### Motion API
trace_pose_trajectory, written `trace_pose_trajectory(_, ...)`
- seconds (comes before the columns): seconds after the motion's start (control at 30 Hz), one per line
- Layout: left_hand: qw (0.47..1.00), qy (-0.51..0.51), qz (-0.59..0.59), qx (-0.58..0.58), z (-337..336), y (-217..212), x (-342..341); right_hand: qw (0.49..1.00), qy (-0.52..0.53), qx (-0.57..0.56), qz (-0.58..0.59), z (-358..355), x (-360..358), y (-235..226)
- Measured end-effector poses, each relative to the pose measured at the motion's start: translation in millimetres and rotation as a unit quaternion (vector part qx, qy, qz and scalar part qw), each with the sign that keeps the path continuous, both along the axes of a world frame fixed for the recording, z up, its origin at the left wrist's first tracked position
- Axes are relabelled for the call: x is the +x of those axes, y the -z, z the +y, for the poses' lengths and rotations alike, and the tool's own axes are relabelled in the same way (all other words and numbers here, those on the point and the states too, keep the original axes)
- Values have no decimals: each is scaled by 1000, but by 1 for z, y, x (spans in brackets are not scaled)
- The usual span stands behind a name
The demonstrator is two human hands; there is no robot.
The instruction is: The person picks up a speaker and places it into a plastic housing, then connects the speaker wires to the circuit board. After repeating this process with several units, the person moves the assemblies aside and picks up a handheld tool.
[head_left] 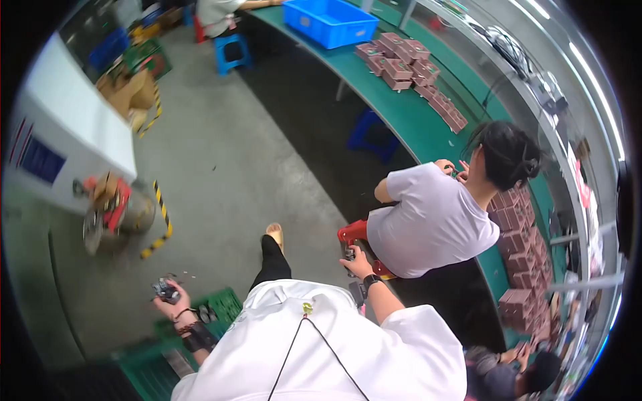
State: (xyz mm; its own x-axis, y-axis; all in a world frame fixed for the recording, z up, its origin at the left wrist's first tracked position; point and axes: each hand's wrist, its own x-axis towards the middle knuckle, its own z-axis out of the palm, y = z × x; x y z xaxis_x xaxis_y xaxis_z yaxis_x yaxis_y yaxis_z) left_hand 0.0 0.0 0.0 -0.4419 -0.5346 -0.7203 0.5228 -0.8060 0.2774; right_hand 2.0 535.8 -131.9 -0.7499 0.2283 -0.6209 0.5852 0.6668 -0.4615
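My left hand [175, 304] is out over the floor at the lower left, its fingers closed around a small dark object [164, 289] with silvery parts; its exact kind is too small to tell. Below that hand is a green plastic crate [227, 302] with several dark pieces in it. My right hand [360, 263], wearing a black wristband, is at my right side near a red stool [356, 230]. Its fingers curl around another small dark metallic object [348, 254], partly hidden by the fingers.
A seated co-worker [435, 214] is close on my right at a long green workbench [401, 120]. Brownish-pink boxes [398, 63] and a blue bin [328, 23] stand on the bench. A blue stool [232, 53], a metal drum [127, 214] and yellow-black floor tape [160, 214] lie around the aisle.
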Motion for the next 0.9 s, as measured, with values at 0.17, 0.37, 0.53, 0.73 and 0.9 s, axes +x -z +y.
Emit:
trace_pose_trajectory(0.17, 937, 334, 35, 96, 54, -35, -264, 894, 279, -284, 205, -76, -120, 21)
trace_pose_trajectory(0.37, 779, 589, 161, 144, 223, -94, -484, 668, 430, -564, 226, -57, -249, -131)
trace_pose_trajectory(0.53, 696, 699, 83, 146, 313, -113, -573, 411, 410, -754, 308, -37, -328, -135)
trace_pose_trajectory(0.73, 586, 801, -47, 115, 324, -34, -650, 563, 428, -651, 275, -4, -449, -125)
trace_pose_trajectory(0.9, 489, 865, -111, 22, 346, -37, -731, 721, 322, -584, 186, 16, -583, -161)
